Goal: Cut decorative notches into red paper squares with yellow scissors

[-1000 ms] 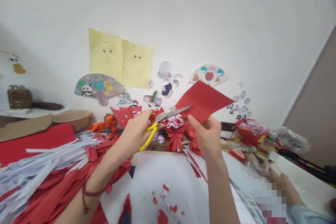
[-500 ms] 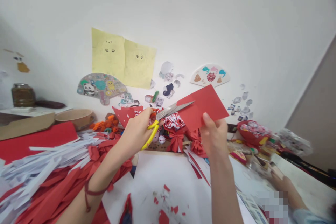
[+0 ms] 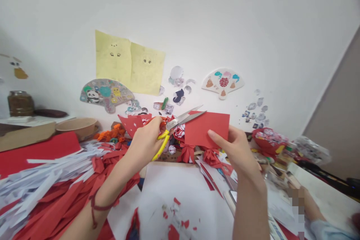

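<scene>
My left hand (image 3: 147, 138) is closed round the yellow handles of a pair of scissors (image 3: 172, 123). The scissor blades are parted and point right, reaching the upper left corner of a red sheet of paper (image 3: 206, 129). My right hand (image 3: 233, 142) pinches that paper at its right side, thumb in front and fingers behind. Whether the blades touch the paper I cannot tell. Below both hands lies a white sheet (image 3: 185, 180) with small red paper scraps (image 3: 173, 231) on it.
Folded red strips (image 3: 70, 198) and white strips (image 3: 36, 191) are heaped at the left. A shallow bowl (image 3: 75, 127) stands behind them. Paper flowers and a bouquet (image 3: 270, 140) line the wall. At the lower right is another person's arm (image 3: 309, 204).
The red paper has come down and turned from a slant to nearly level, along with my right hand. The scissor blades have spread wider; my left hand has hardly moved.
</scene>
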`<state>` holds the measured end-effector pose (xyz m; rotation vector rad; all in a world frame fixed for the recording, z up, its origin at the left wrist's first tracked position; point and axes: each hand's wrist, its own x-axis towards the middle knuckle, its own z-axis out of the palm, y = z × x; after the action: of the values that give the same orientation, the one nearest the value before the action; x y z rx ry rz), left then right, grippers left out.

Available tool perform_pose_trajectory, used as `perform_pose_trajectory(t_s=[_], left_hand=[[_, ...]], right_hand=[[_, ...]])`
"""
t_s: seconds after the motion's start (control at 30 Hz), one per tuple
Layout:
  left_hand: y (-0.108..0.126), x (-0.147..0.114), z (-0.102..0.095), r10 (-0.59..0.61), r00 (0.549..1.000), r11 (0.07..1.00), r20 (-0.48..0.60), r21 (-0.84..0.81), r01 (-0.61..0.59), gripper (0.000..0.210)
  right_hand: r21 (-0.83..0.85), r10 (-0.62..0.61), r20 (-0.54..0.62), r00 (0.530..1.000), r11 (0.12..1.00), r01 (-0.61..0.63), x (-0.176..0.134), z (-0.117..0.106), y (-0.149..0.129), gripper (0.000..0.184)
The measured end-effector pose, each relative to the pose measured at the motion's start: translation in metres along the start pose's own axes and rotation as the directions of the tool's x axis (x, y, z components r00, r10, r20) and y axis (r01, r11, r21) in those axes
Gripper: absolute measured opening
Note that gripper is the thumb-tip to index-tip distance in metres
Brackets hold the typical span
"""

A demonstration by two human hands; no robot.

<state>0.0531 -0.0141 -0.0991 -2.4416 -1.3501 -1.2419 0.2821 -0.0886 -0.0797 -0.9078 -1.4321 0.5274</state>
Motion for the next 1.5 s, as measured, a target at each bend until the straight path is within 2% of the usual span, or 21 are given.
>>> perform_pose_trajectory(t_s=[0.2, 0.43, 0.6, 0.73, 1.03, 1.5], left_hand=[[0.004, 0.000, 0.005, 0.012, 0.999, 1.000, 0.044, -0.018, -0.011, 0.014], [0.009, -0.001, 0.006, -0.017, 0.996, 0.986, 0.091, -0.162, 0.032, 0.028], [0.010, -0.001, 0.007, -0.028, 0.992, 0.975, 0.120, -0.214, 0.054, 0.027], [0.009, -0.002, 0.007, -0.030, 0.992, 0.972, 0.121, -0.228, 0.058, 0.026], [0.010, -0.001, 0.009, -0.020, 0.995, 0.957, 0.102, -0.286, 0.048, 0.025], [0.010, -0.002, 0.003, -0.060, 0.990, 0.983, 0.125, -0.166, 0.080, 0.021]], right_hand=[[0.040, -0.032, -0.057, 0.998, 0.999, 0.035, 0.008, 0.015, 0.014, 0.028], [0.036, -0.118, -0.188, 0.975, 0.991, 0.127, 0.014, 0.027, 0.023, 0.020], [0.029, -0.147, -0.256, 0.956, 0.987, 0.159, 0.015, 0.033, 0.023, 0.018], [0.064, -0.150, -0.258, 0.955, 0.983, 0.172, 0.015, 0.036, 0.023, 0.018], [0.216, -0.033, -0.242, 0.970, 0.972, 0.087, 0.020, 0.040, 0.033, 0.025], [0.241, -0.039, -0.264, 0.964, 0.965, 0.105, 0.020, 0.040, 0.032, 0.026]])
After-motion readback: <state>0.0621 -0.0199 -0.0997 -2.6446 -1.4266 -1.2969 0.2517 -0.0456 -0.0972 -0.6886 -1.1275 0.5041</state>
